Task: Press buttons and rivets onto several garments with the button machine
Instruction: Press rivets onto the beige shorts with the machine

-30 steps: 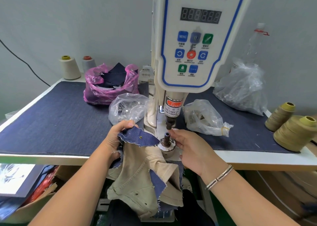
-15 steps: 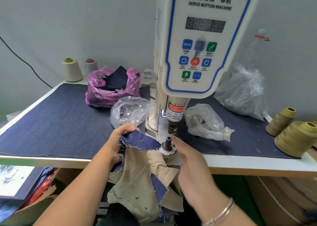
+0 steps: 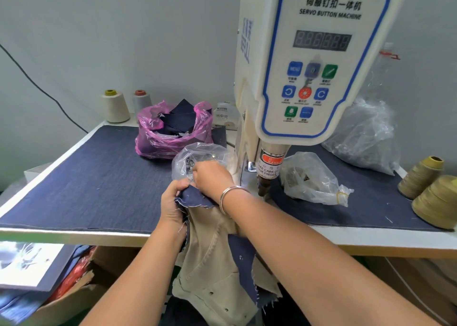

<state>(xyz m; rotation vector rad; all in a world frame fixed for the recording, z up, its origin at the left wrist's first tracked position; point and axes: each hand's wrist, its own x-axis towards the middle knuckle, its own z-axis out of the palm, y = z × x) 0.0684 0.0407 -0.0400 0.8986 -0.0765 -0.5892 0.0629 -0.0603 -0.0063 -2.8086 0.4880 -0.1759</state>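
The white servo button machine (image 3: pixel 314 61) stands at the table's middle, its punch (image 3: pixel 263 186) hanging above a die hidden behind my right forearm. My left hand (image 3: pixel 173 202) grips the dark blue denim patch (image 3: pixel 195 198) lying on top of the khaki garment (image 3: pixel 217 264), which hangs over the table's front edge. My right hand (image 3: pixel 212 177) has crossed to the left and reaches into the clear bag of metal fasteners (image 3: pixel 197 160), its fingers curled at the bag's mouth. Whether the fingers hold a fastener is hidden.
A pink bag of denim pieces (image 3: pixel 173 130) sits behind the clear bag. Two more clear bags (image 3: pixel 314 179) (image 3: pixel 363 135) lie right of the machine. Thread cones stand at back left (image 3: pixel 115 106) and at the right edge (image 3: pixel 435 202). Denim cloth (image 3: pixel 94 182) covers the table.
My right hand left the die by the punch and crossed left, over the garment, into the clear fastener bag. My left hand kept its grip on the denim patch. The view moved closer.
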